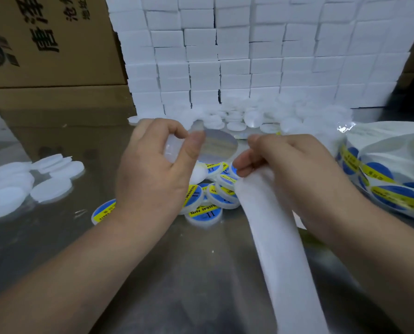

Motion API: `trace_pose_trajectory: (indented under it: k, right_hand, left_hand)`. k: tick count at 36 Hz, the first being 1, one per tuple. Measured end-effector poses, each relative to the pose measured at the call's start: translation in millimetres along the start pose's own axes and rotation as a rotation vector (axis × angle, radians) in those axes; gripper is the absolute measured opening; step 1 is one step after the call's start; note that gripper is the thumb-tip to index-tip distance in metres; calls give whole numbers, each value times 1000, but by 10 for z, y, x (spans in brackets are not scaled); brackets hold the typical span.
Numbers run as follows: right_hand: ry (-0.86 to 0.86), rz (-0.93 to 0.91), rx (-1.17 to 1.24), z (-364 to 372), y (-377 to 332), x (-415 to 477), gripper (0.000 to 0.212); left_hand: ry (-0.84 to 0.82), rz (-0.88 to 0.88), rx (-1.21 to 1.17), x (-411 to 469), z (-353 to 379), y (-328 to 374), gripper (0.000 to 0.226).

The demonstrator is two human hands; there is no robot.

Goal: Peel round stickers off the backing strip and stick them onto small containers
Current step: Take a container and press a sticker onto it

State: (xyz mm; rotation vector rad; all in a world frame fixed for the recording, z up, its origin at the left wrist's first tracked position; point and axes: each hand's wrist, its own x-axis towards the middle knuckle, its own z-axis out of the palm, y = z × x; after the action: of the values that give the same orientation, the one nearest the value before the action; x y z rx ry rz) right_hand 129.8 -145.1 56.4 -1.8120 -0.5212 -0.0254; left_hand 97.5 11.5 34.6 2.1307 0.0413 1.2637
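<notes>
My left hand [150,174] pinches a small translucent white container [173,149] between thumb and fingers. My right hand [290,169] is closed on the white backing strip [273,242], which runs down toward the bottom edge. Between the two hands a round sticker [219,147] shows its pale grey back, with its left edge at my left thumb tip. Whether it still clings to the strip is unclear. Below the hands lies a pile of labelled containers [209,201] with blue and yellow stickers.
Plain white containers lie at the left [20,186] and in a heap at the back [239,116]. A bagged roll of blue-yellow stickers [384,182] sits at the right. Stacked white boxes [249,56] form a wall behind, with cardboard cartons [47,49] at the back left. The tabletop [177,273] is shiny metal.
</notes>
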Motion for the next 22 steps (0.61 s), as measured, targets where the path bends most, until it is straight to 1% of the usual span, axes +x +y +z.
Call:
trace_pose_trajectory:
  k: [3,5,8,11,14,16,18,19,20,22]
  right_hand:
    - [58,-5,73,-11,13,23,29]
    - [91,-17,81,-21,11,33,22]
    - [76,-8,80,-22,-11,22,17]
    - [75,-7,52,-11,3,31,19]
    - [121,-25,-1,-8,31,48,21]
    - [183,-38,0,-20,39,66,17]
    - [267,-62,21,-68,40,96,21]
    - [294,-78,44,-96,34,108,25]
    - [309,-91,65,-117,23,115,27]
    - [285,-92,101,-121,11,114,29]
  left_hand:
    - [-21,23,-22,-6,-3,22,28]
    - [-30,23,-28,-4,-7,37,31]
    - [-45,37,-20,-1,-12,55,39]
    - [-56,58,19,-2,-14,55,37]
    - [-102,43,57,4,3,39,43]
    - [-146,7,82,7,28,8,37]
    - [-159,-57,107,19,58,-39,25]
    - [-153,-131,70,31,68,-59,19]
    - [-143,-241,-30,48,69,-64,15]
    - [-123,-457,-381,80,68,-20,19]
